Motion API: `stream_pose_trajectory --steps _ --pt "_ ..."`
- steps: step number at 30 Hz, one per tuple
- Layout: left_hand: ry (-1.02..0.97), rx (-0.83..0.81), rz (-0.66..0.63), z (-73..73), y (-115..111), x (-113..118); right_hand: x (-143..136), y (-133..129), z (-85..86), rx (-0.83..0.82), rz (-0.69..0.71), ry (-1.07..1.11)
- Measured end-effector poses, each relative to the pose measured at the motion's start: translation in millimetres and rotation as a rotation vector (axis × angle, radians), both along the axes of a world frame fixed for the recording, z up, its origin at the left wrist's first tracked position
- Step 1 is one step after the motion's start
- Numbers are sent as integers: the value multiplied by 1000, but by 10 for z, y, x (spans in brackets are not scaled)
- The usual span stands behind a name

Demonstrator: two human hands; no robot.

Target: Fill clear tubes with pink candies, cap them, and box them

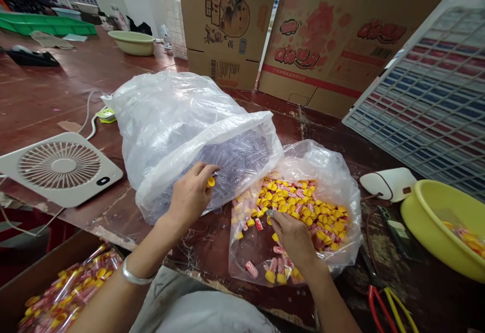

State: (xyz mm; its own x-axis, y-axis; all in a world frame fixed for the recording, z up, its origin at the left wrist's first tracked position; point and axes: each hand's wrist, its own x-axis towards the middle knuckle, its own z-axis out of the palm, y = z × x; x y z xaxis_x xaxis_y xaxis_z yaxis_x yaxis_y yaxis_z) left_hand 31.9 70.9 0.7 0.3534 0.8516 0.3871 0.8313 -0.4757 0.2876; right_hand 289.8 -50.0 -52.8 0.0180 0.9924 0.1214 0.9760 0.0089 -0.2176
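Observation:
My left hand (192, 191) is closed, with a small yellow cap (210, 182) showing at its fingertips. It is at the mouth of a large white woven sack (170, 105), which lies on its side and holds many clear plastic tubes (235, 158). My right hand (293, 234) is over an open clear plastic bag (333, 163) full of yellow caps (288, 201) and small red-and-white wrapped pieces (251, 269). Its thumb and fingers are drawn together; a small greyish bit shows at the tips, too unclear to name.
A white fan (62, 166) lies at the left. Below it, a box holds filled tubes with yellow caps (71, 292). On the right are a yellow basin (435, 232), red-and-yellow-handled scissors (386, 302), a phone (399, 229) and a white crate (420, 85). Cardboard boxes (314, 65) stand behind.

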Motion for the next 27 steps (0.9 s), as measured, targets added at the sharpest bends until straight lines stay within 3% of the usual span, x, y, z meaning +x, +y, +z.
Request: stream_pose_trajectory --steps 4,9,12,22,27 --pt "78 -39 -78 27 25 106 61 -37 33 80 -45 130" --pt "175 -102 -88 134 143 486 25 -108 151 150 -115 551" --pt "201 -117 -85 201 213 633 -2 -150 218 155 -136 695" --pt "253 -10 -268 336 285 454 -15 -176 253 93 -177 1026" --pt "391 10 -424 333 398 537 -79 -181 287 102 -183 1137"
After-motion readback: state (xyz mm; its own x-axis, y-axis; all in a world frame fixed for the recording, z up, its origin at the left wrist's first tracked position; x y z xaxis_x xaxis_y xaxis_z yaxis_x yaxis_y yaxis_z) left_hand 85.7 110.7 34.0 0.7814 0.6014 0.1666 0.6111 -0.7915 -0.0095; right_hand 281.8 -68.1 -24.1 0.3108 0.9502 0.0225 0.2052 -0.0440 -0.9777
